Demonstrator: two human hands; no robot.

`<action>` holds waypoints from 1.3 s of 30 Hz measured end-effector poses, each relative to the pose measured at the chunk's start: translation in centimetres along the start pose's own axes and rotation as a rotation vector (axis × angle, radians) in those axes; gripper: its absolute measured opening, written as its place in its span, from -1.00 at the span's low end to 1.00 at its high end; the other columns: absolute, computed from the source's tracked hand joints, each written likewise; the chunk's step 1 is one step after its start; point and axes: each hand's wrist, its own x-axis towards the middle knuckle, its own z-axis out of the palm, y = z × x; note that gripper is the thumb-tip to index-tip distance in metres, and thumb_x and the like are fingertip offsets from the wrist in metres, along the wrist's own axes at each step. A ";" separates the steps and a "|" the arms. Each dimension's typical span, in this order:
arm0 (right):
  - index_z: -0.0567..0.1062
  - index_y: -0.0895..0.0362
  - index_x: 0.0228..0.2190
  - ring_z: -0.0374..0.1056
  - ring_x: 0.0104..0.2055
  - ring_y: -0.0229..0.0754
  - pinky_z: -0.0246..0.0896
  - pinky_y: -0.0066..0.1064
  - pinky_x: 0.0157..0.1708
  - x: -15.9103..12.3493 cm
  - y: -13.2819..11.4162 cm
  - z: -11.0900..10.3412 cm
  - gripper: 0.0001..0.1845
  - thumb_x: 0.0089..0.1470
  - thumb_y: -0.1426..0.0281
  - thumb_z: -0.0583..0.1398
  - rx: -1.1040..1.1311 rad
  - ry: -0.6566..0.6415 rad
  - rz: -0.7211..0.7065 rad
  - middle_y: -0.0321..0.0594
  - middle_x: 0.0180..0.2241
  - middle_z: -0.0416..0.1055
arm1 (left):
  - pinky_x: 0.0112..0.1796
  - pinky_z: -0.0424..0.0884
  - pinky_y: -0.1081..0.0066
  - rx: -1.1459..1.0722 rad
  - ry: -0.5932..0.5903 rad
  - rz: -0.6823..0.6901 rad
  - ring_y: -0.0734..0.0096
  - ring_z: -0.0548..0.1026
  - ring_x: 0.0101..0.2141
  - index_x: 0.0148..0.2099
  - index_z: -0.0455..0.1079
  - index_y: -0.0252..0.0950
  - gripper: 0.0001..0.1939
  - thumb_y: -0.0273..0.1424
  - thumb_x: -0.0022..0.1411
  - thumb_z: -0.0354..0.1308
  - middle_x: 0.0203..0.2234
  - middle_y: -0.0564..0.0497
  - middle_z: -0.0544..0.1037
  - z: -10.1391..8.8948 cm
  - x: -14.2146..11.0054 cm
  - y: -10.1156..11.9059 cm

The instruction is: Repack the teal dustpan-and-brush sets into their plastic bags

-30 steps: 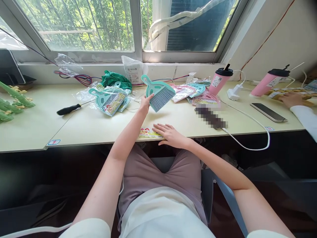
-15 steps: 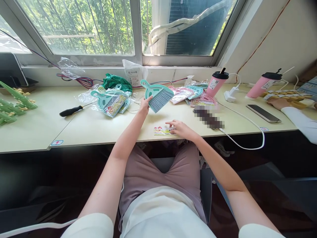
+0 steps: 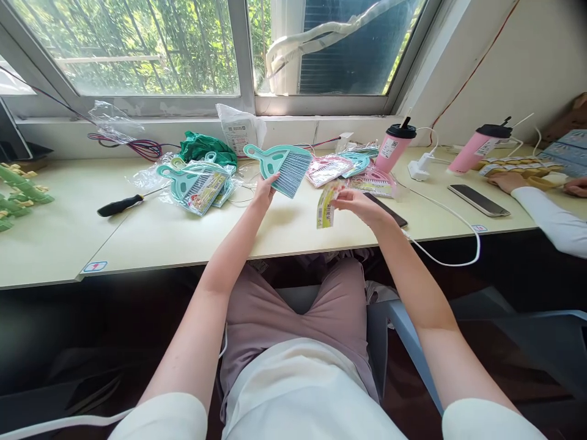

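My left hand (image 3: 266, 189) grips a small teal hand brush (image 3: 279, 165) by the lower edge of its grey bristles and holds it above the cream desk (image 3: 183, 232). My right hand (image 3: 360, 203) pinches a colourful printed card (image 3: 326, 205) and holds it upright above the desk, just right of the brush. A dark phone (image 3: 389, 212) lies on the desk behind my right hand.
A pile of bagged teal brush sets (image 3: 199, 182) and a black-handled screwdriver (image 3: 121, 203) lie to the left. Pink and teal packets (image 3: 342, 168), two pink cups (image 3: 394, 146), a white charger and cable (image 3: 440, 211) sit to the right. Another person's sleeve and hand (image 3: 532, 195) rest far right beside a phone (image 3: 478, 200).
My right hand has picked the printed card up off the desk's front edge and raised it toward the brush. The left hand keeps the brush roughly where it was.
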 end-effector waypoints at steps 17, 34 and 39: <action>0.53 0.08 -0.43 0.43 -0.22 -0.11 0.31 -0.29 -0.18 9.6 -0.8 1.2 -0.55 -0.14 -0.02 0.42 -0.027 0.067 -0.219 -0.21 -0.33 0.57 | 0.02 0.51 0.32 0.072 0.017 0.035 0.30 0.59 -0.03 0.14 0.36 -0.16 -0.40 -0.56 0.05 0.38 -0.06 -0.01 0.63 -0.3 0.1 0.2; 0.64 0.09 -0.14 0.43 -0.21 -0.08 0.19 -0.32 -0.09 11.4 -3.8 2.8 -0.73 0.15 0.30 0.23 -0.864 -0.043 -0.388 -0.19 -0.27 0.63 | 0.04 0.50 0.21 0.137 -0.273 -0.008 0.18 0.63 -0.09 0.10 0.45 -0.23 -0.37 -0.34 -0.03 0.53 -0.11 -0.10 0.65 1.7 -2.0 0.0; 0.67 0.14 -0.26 0.45 -0.22 -0.10 0.24 -0.35 -0.16 12.0 -2.7 1.6 -0.79 0.05 0.41 0.26 -0.726 0.015 -0.336 -0.18 -0.27 0.64 | 0.06 0.50 0.17 0.142 -0.264 -0.006 0.14 0.63 -0.06 0.20 0.37 -0.21 -0.20 -0.40 -0.09 0.56 -0.12 -0.09 0.65 1.6 -1.8 -0.2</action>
